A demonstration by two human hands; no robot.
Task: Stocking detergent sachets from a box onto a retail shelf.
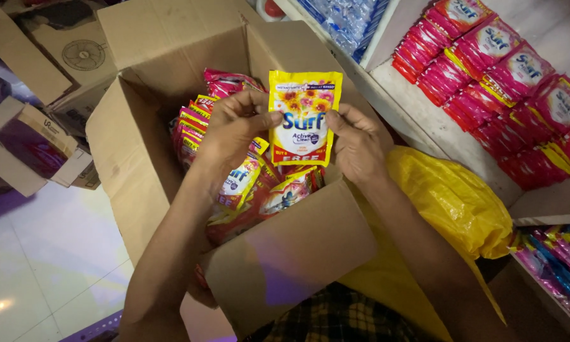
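Observation:
Both my hands hold up one small yellow detergent sachet (pixel 303 117) with flowers printed on it, above an open cardboard box (pixel 130 166). My left hand (pixel 233 128) pinches its left edge and my right hand (pixel 356 144) pinches its right edge. Under it, the box is filled with several red, pink and yellow sachets (pixel 254 190) of the same kind, packed on edge and lying loose.
A white shelf (pixel 434 130) to the right carries rows of pink-red sachets (pixel 506 82). A yellow plastic bag (pixel 453 202) lies by my right forearm. Other cardboard boxes (pixel 38 82) stand at the left on a pale tiled floor (pixel 50 259). More coloured packets (pixel 557 259) fill a lower shelf.

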